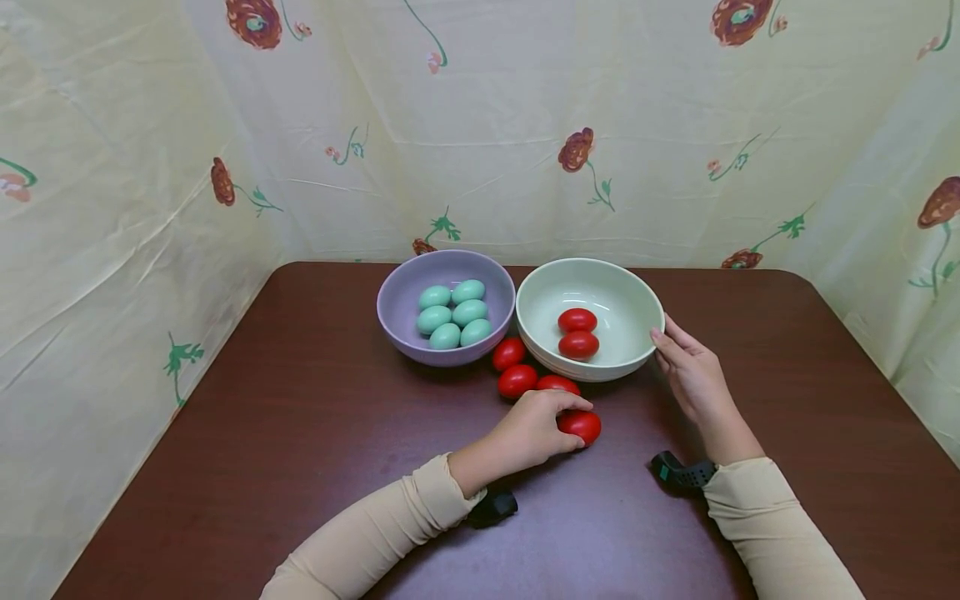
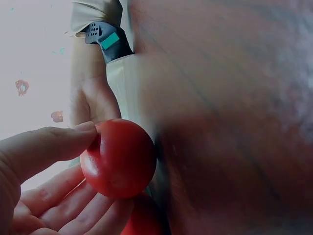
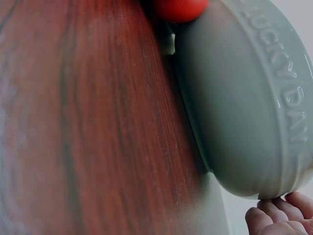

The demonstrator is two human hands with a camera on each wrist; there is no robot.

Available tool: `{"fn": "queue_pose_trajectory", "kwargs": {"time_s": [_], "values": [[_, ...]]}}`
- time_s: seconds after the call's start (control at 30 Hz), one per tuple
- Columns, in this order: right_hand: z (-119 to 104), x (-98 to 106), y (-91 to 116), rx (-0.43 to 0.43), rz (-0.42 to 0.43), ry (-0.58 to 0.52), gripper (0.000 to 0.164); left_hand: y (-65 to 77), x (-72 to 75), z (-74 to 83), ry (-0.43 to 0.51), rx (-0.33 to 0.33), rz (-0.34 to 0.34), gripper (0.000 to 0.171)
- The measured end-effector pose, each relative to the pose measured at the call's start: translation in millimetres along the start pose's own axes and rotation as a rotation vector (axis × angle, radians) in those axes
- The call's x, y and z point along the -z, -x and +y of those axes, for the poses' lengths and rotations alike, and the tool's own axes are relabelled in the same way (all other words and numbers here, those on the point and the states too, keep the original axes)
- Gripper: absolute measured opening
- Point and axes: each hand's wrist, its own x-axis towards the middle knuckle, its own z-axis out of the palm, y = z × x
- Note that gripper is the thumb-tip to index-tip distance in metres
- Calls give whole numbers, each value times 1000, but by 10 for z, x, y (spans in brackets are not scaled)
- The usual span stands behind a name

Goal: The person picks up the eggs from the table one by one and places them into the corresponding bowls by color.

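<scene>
My left hand [image 1: 528,429] grips a red egg [image 1: 581,427] between thumb and fingers, in front of the pale green bowl. In the left wrist view the thumb lies on one side of that egg [image 2: 120,159], the fingers on the other. Three more red eggs [image 1: 517,381] lie on the table beside it, near the bowls; one is partly hidden by my left hand. At the right side of the pale green bowl [image 1: 630,304], my right hand [image 1: 693,379] holds the rim, thumb on top and fingers outside. Two red eggs [image 1: 578,345] lie inside this bowl.
Left of the pale green bowl stands a purple bowl [image 1: 393,308] with several turquoise eggs [image 1: 470,312] in it. Both bowls are near the back edge of the dark brown table [image 1: 315,400]. A flowered cloth [image 1: 480,125] hangs behind. Each wrist wears a black strap [image 1: 682,472].
</scene>
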Motion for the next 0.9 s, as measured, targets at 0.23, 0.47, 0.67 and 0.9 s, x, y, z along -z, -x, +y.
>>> {"fn": "queue_pose_trajectory", "kwargs": {"time_s": [0.23, 0.47, 0.67, 0.9], "values": [[7, 13, -9, 7, -1, -23, 71, -14, -5, -7, -15, 1, -2, 38], [-1, 17, -11, -3, 1, -2, 72, -9, -9, -17, -21, 6, -5, 39], [10, 22, -15, 0, -1, -10, 71, 1, -17, -32, -7, 12, -2, 40], [19, 20, -13, 6, -10, -17, 72, 11, -11, -28, 3, 25, 1, 39]]}}
